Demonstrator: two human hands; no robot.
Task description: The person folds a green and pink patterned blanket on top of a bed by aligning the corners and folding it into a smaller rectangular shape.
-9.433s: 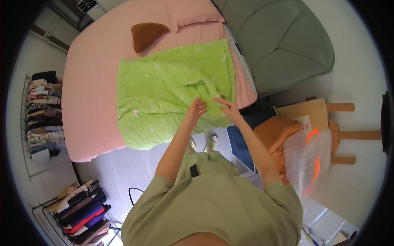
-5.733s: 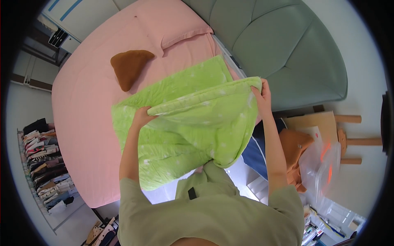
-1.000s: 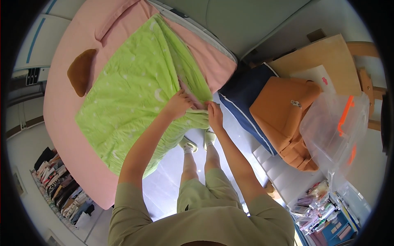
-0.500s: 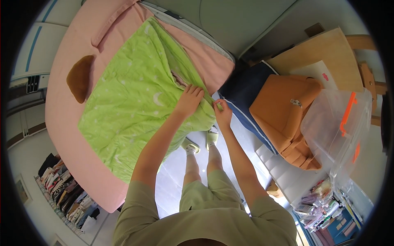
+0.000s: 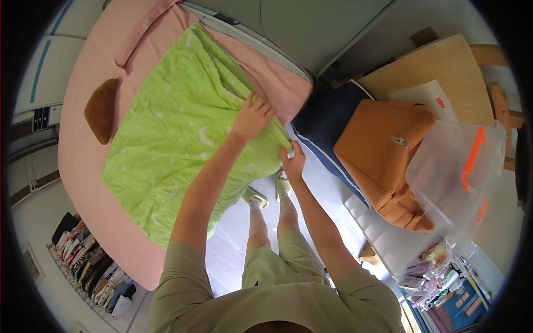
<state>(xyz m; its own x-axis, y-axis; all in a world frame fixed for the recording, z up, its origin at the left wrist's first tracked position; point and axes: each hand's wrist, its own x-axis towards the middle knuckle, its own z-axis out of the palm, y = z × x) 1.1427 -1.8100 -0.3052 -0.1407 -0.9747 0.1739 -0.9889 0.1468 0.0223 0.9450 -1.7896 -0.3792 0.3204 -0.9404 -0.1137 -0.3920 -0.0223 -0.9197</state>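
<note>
A bright green quilt with white moons and stars lies wrinkled across the pink bed, its near side hanging over the bed's edge. Along its right side the layers part in a long fold or opening. My left hand is closed on that right edge, thumb and fingers pinching the fabric. Lower down, close to the quilt's near right corner, my right hand grips the same edge, its fingers curled in. The cloth between my two hands runs fairly straight.
A brown cushion lies on the bed, left of the quilt. To my right are a dark blue fabric bag, an orange-brown folded seat or bag and a clear plastic box with orange clips. Clothes hang at lower left.
My left hand has slid slightly up the quilt's edge and closed on it. My right hand has moved down a little, drawing the edge straighter. The upper layer now covers more of the opening.
</note>
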